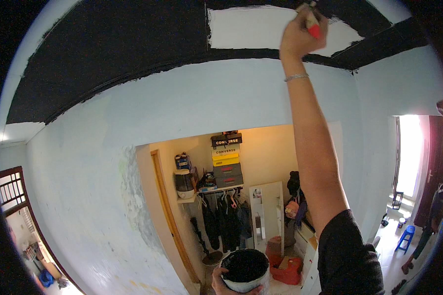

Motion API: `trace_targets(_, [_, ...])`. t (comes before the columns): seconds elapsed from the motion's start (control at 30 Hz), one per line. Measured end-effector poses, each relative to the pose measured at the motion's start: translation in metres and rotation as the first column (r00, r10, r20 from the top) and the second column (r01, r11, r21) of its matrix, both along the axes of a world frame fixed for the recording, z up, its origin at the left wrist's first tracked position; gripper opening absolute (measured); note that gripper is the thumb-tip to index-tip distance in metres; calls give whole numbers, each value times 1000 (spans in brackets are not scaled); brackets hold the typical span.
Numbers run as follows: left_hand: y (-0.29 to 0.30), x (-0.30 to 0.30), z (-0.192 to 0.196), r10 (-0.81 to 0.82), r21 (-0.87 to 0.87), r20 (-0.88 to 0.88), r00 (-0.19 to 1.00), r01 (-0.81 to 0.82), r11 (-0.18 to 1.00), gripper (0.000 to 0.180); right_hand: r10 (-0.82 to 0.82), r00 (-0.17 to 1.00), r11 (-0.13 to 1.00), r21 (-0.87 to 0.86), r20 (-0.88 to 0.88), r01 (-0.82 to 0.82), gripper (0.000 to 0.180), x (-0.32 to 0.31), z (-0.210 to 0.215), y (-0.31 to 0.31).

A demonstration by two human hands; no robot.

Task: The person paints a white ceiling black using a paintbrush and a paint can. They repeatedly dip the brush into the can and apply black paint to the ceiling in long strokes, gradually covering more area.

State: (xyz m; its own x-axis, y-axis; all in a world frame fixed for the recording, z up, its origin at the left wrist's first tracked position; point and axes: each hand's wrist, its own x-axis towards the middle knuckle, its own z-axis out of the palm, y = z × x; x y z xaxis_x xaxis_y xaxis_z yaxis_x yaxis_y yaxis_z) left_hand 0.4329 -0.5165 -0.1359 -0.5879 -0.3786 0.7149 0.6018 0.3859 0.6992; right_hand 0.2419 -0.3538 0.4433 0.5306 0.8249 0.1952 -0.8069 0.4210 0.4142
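My right arm is stretched up to the ceiling. Its hand (299, 38) is closed round a paintbrush (314, 31) whose handle has a red end; the bristles are mostly hidden at the top edge of the view. Beside that hand lies a white patch (251, 28) with ragged edges, bordered by black paint (128, 42) across the ceiling. Low in the middle, my left hand (219, 282) grips a white paint bucket (253, 285) from its left side and underneath. Black paint (245, 264) coats the bucket's inside.
Below the pale blue wall (192, 103), an opening leads to an alcove with stacked shoe boxes (227, 169), hanging clothes (225, 221), a mirror (268, 211) and a red bag (286, 270). At the right, a blue stool (405, 239) stands near another person's leg (423, 243).
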Motion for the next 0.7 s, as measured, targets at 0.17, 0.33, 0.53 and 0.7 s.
trace_targets(0.17, [-3,-2,-3,6,1,10,1000,-6,1000,104,-9,986,985,167,-168,38,8,47,4,-95])
trace_targets(0.33, [-5,-5,-6,-1,-15,25,1000,1,1000,104,-155,962,890,391,-223,234,7,58,-16,-128])
trace_targets(0.53, [-6,-19,-10,-23,-31,34,999,24,999,104,-174,950,899,352,-260,261,6,4,-5,-51])
trace_targets(0.7, [1,-40,-13,-20,-55,30,999,22,998,104,-94,995,970,226,26,86,18,-70,0,63])
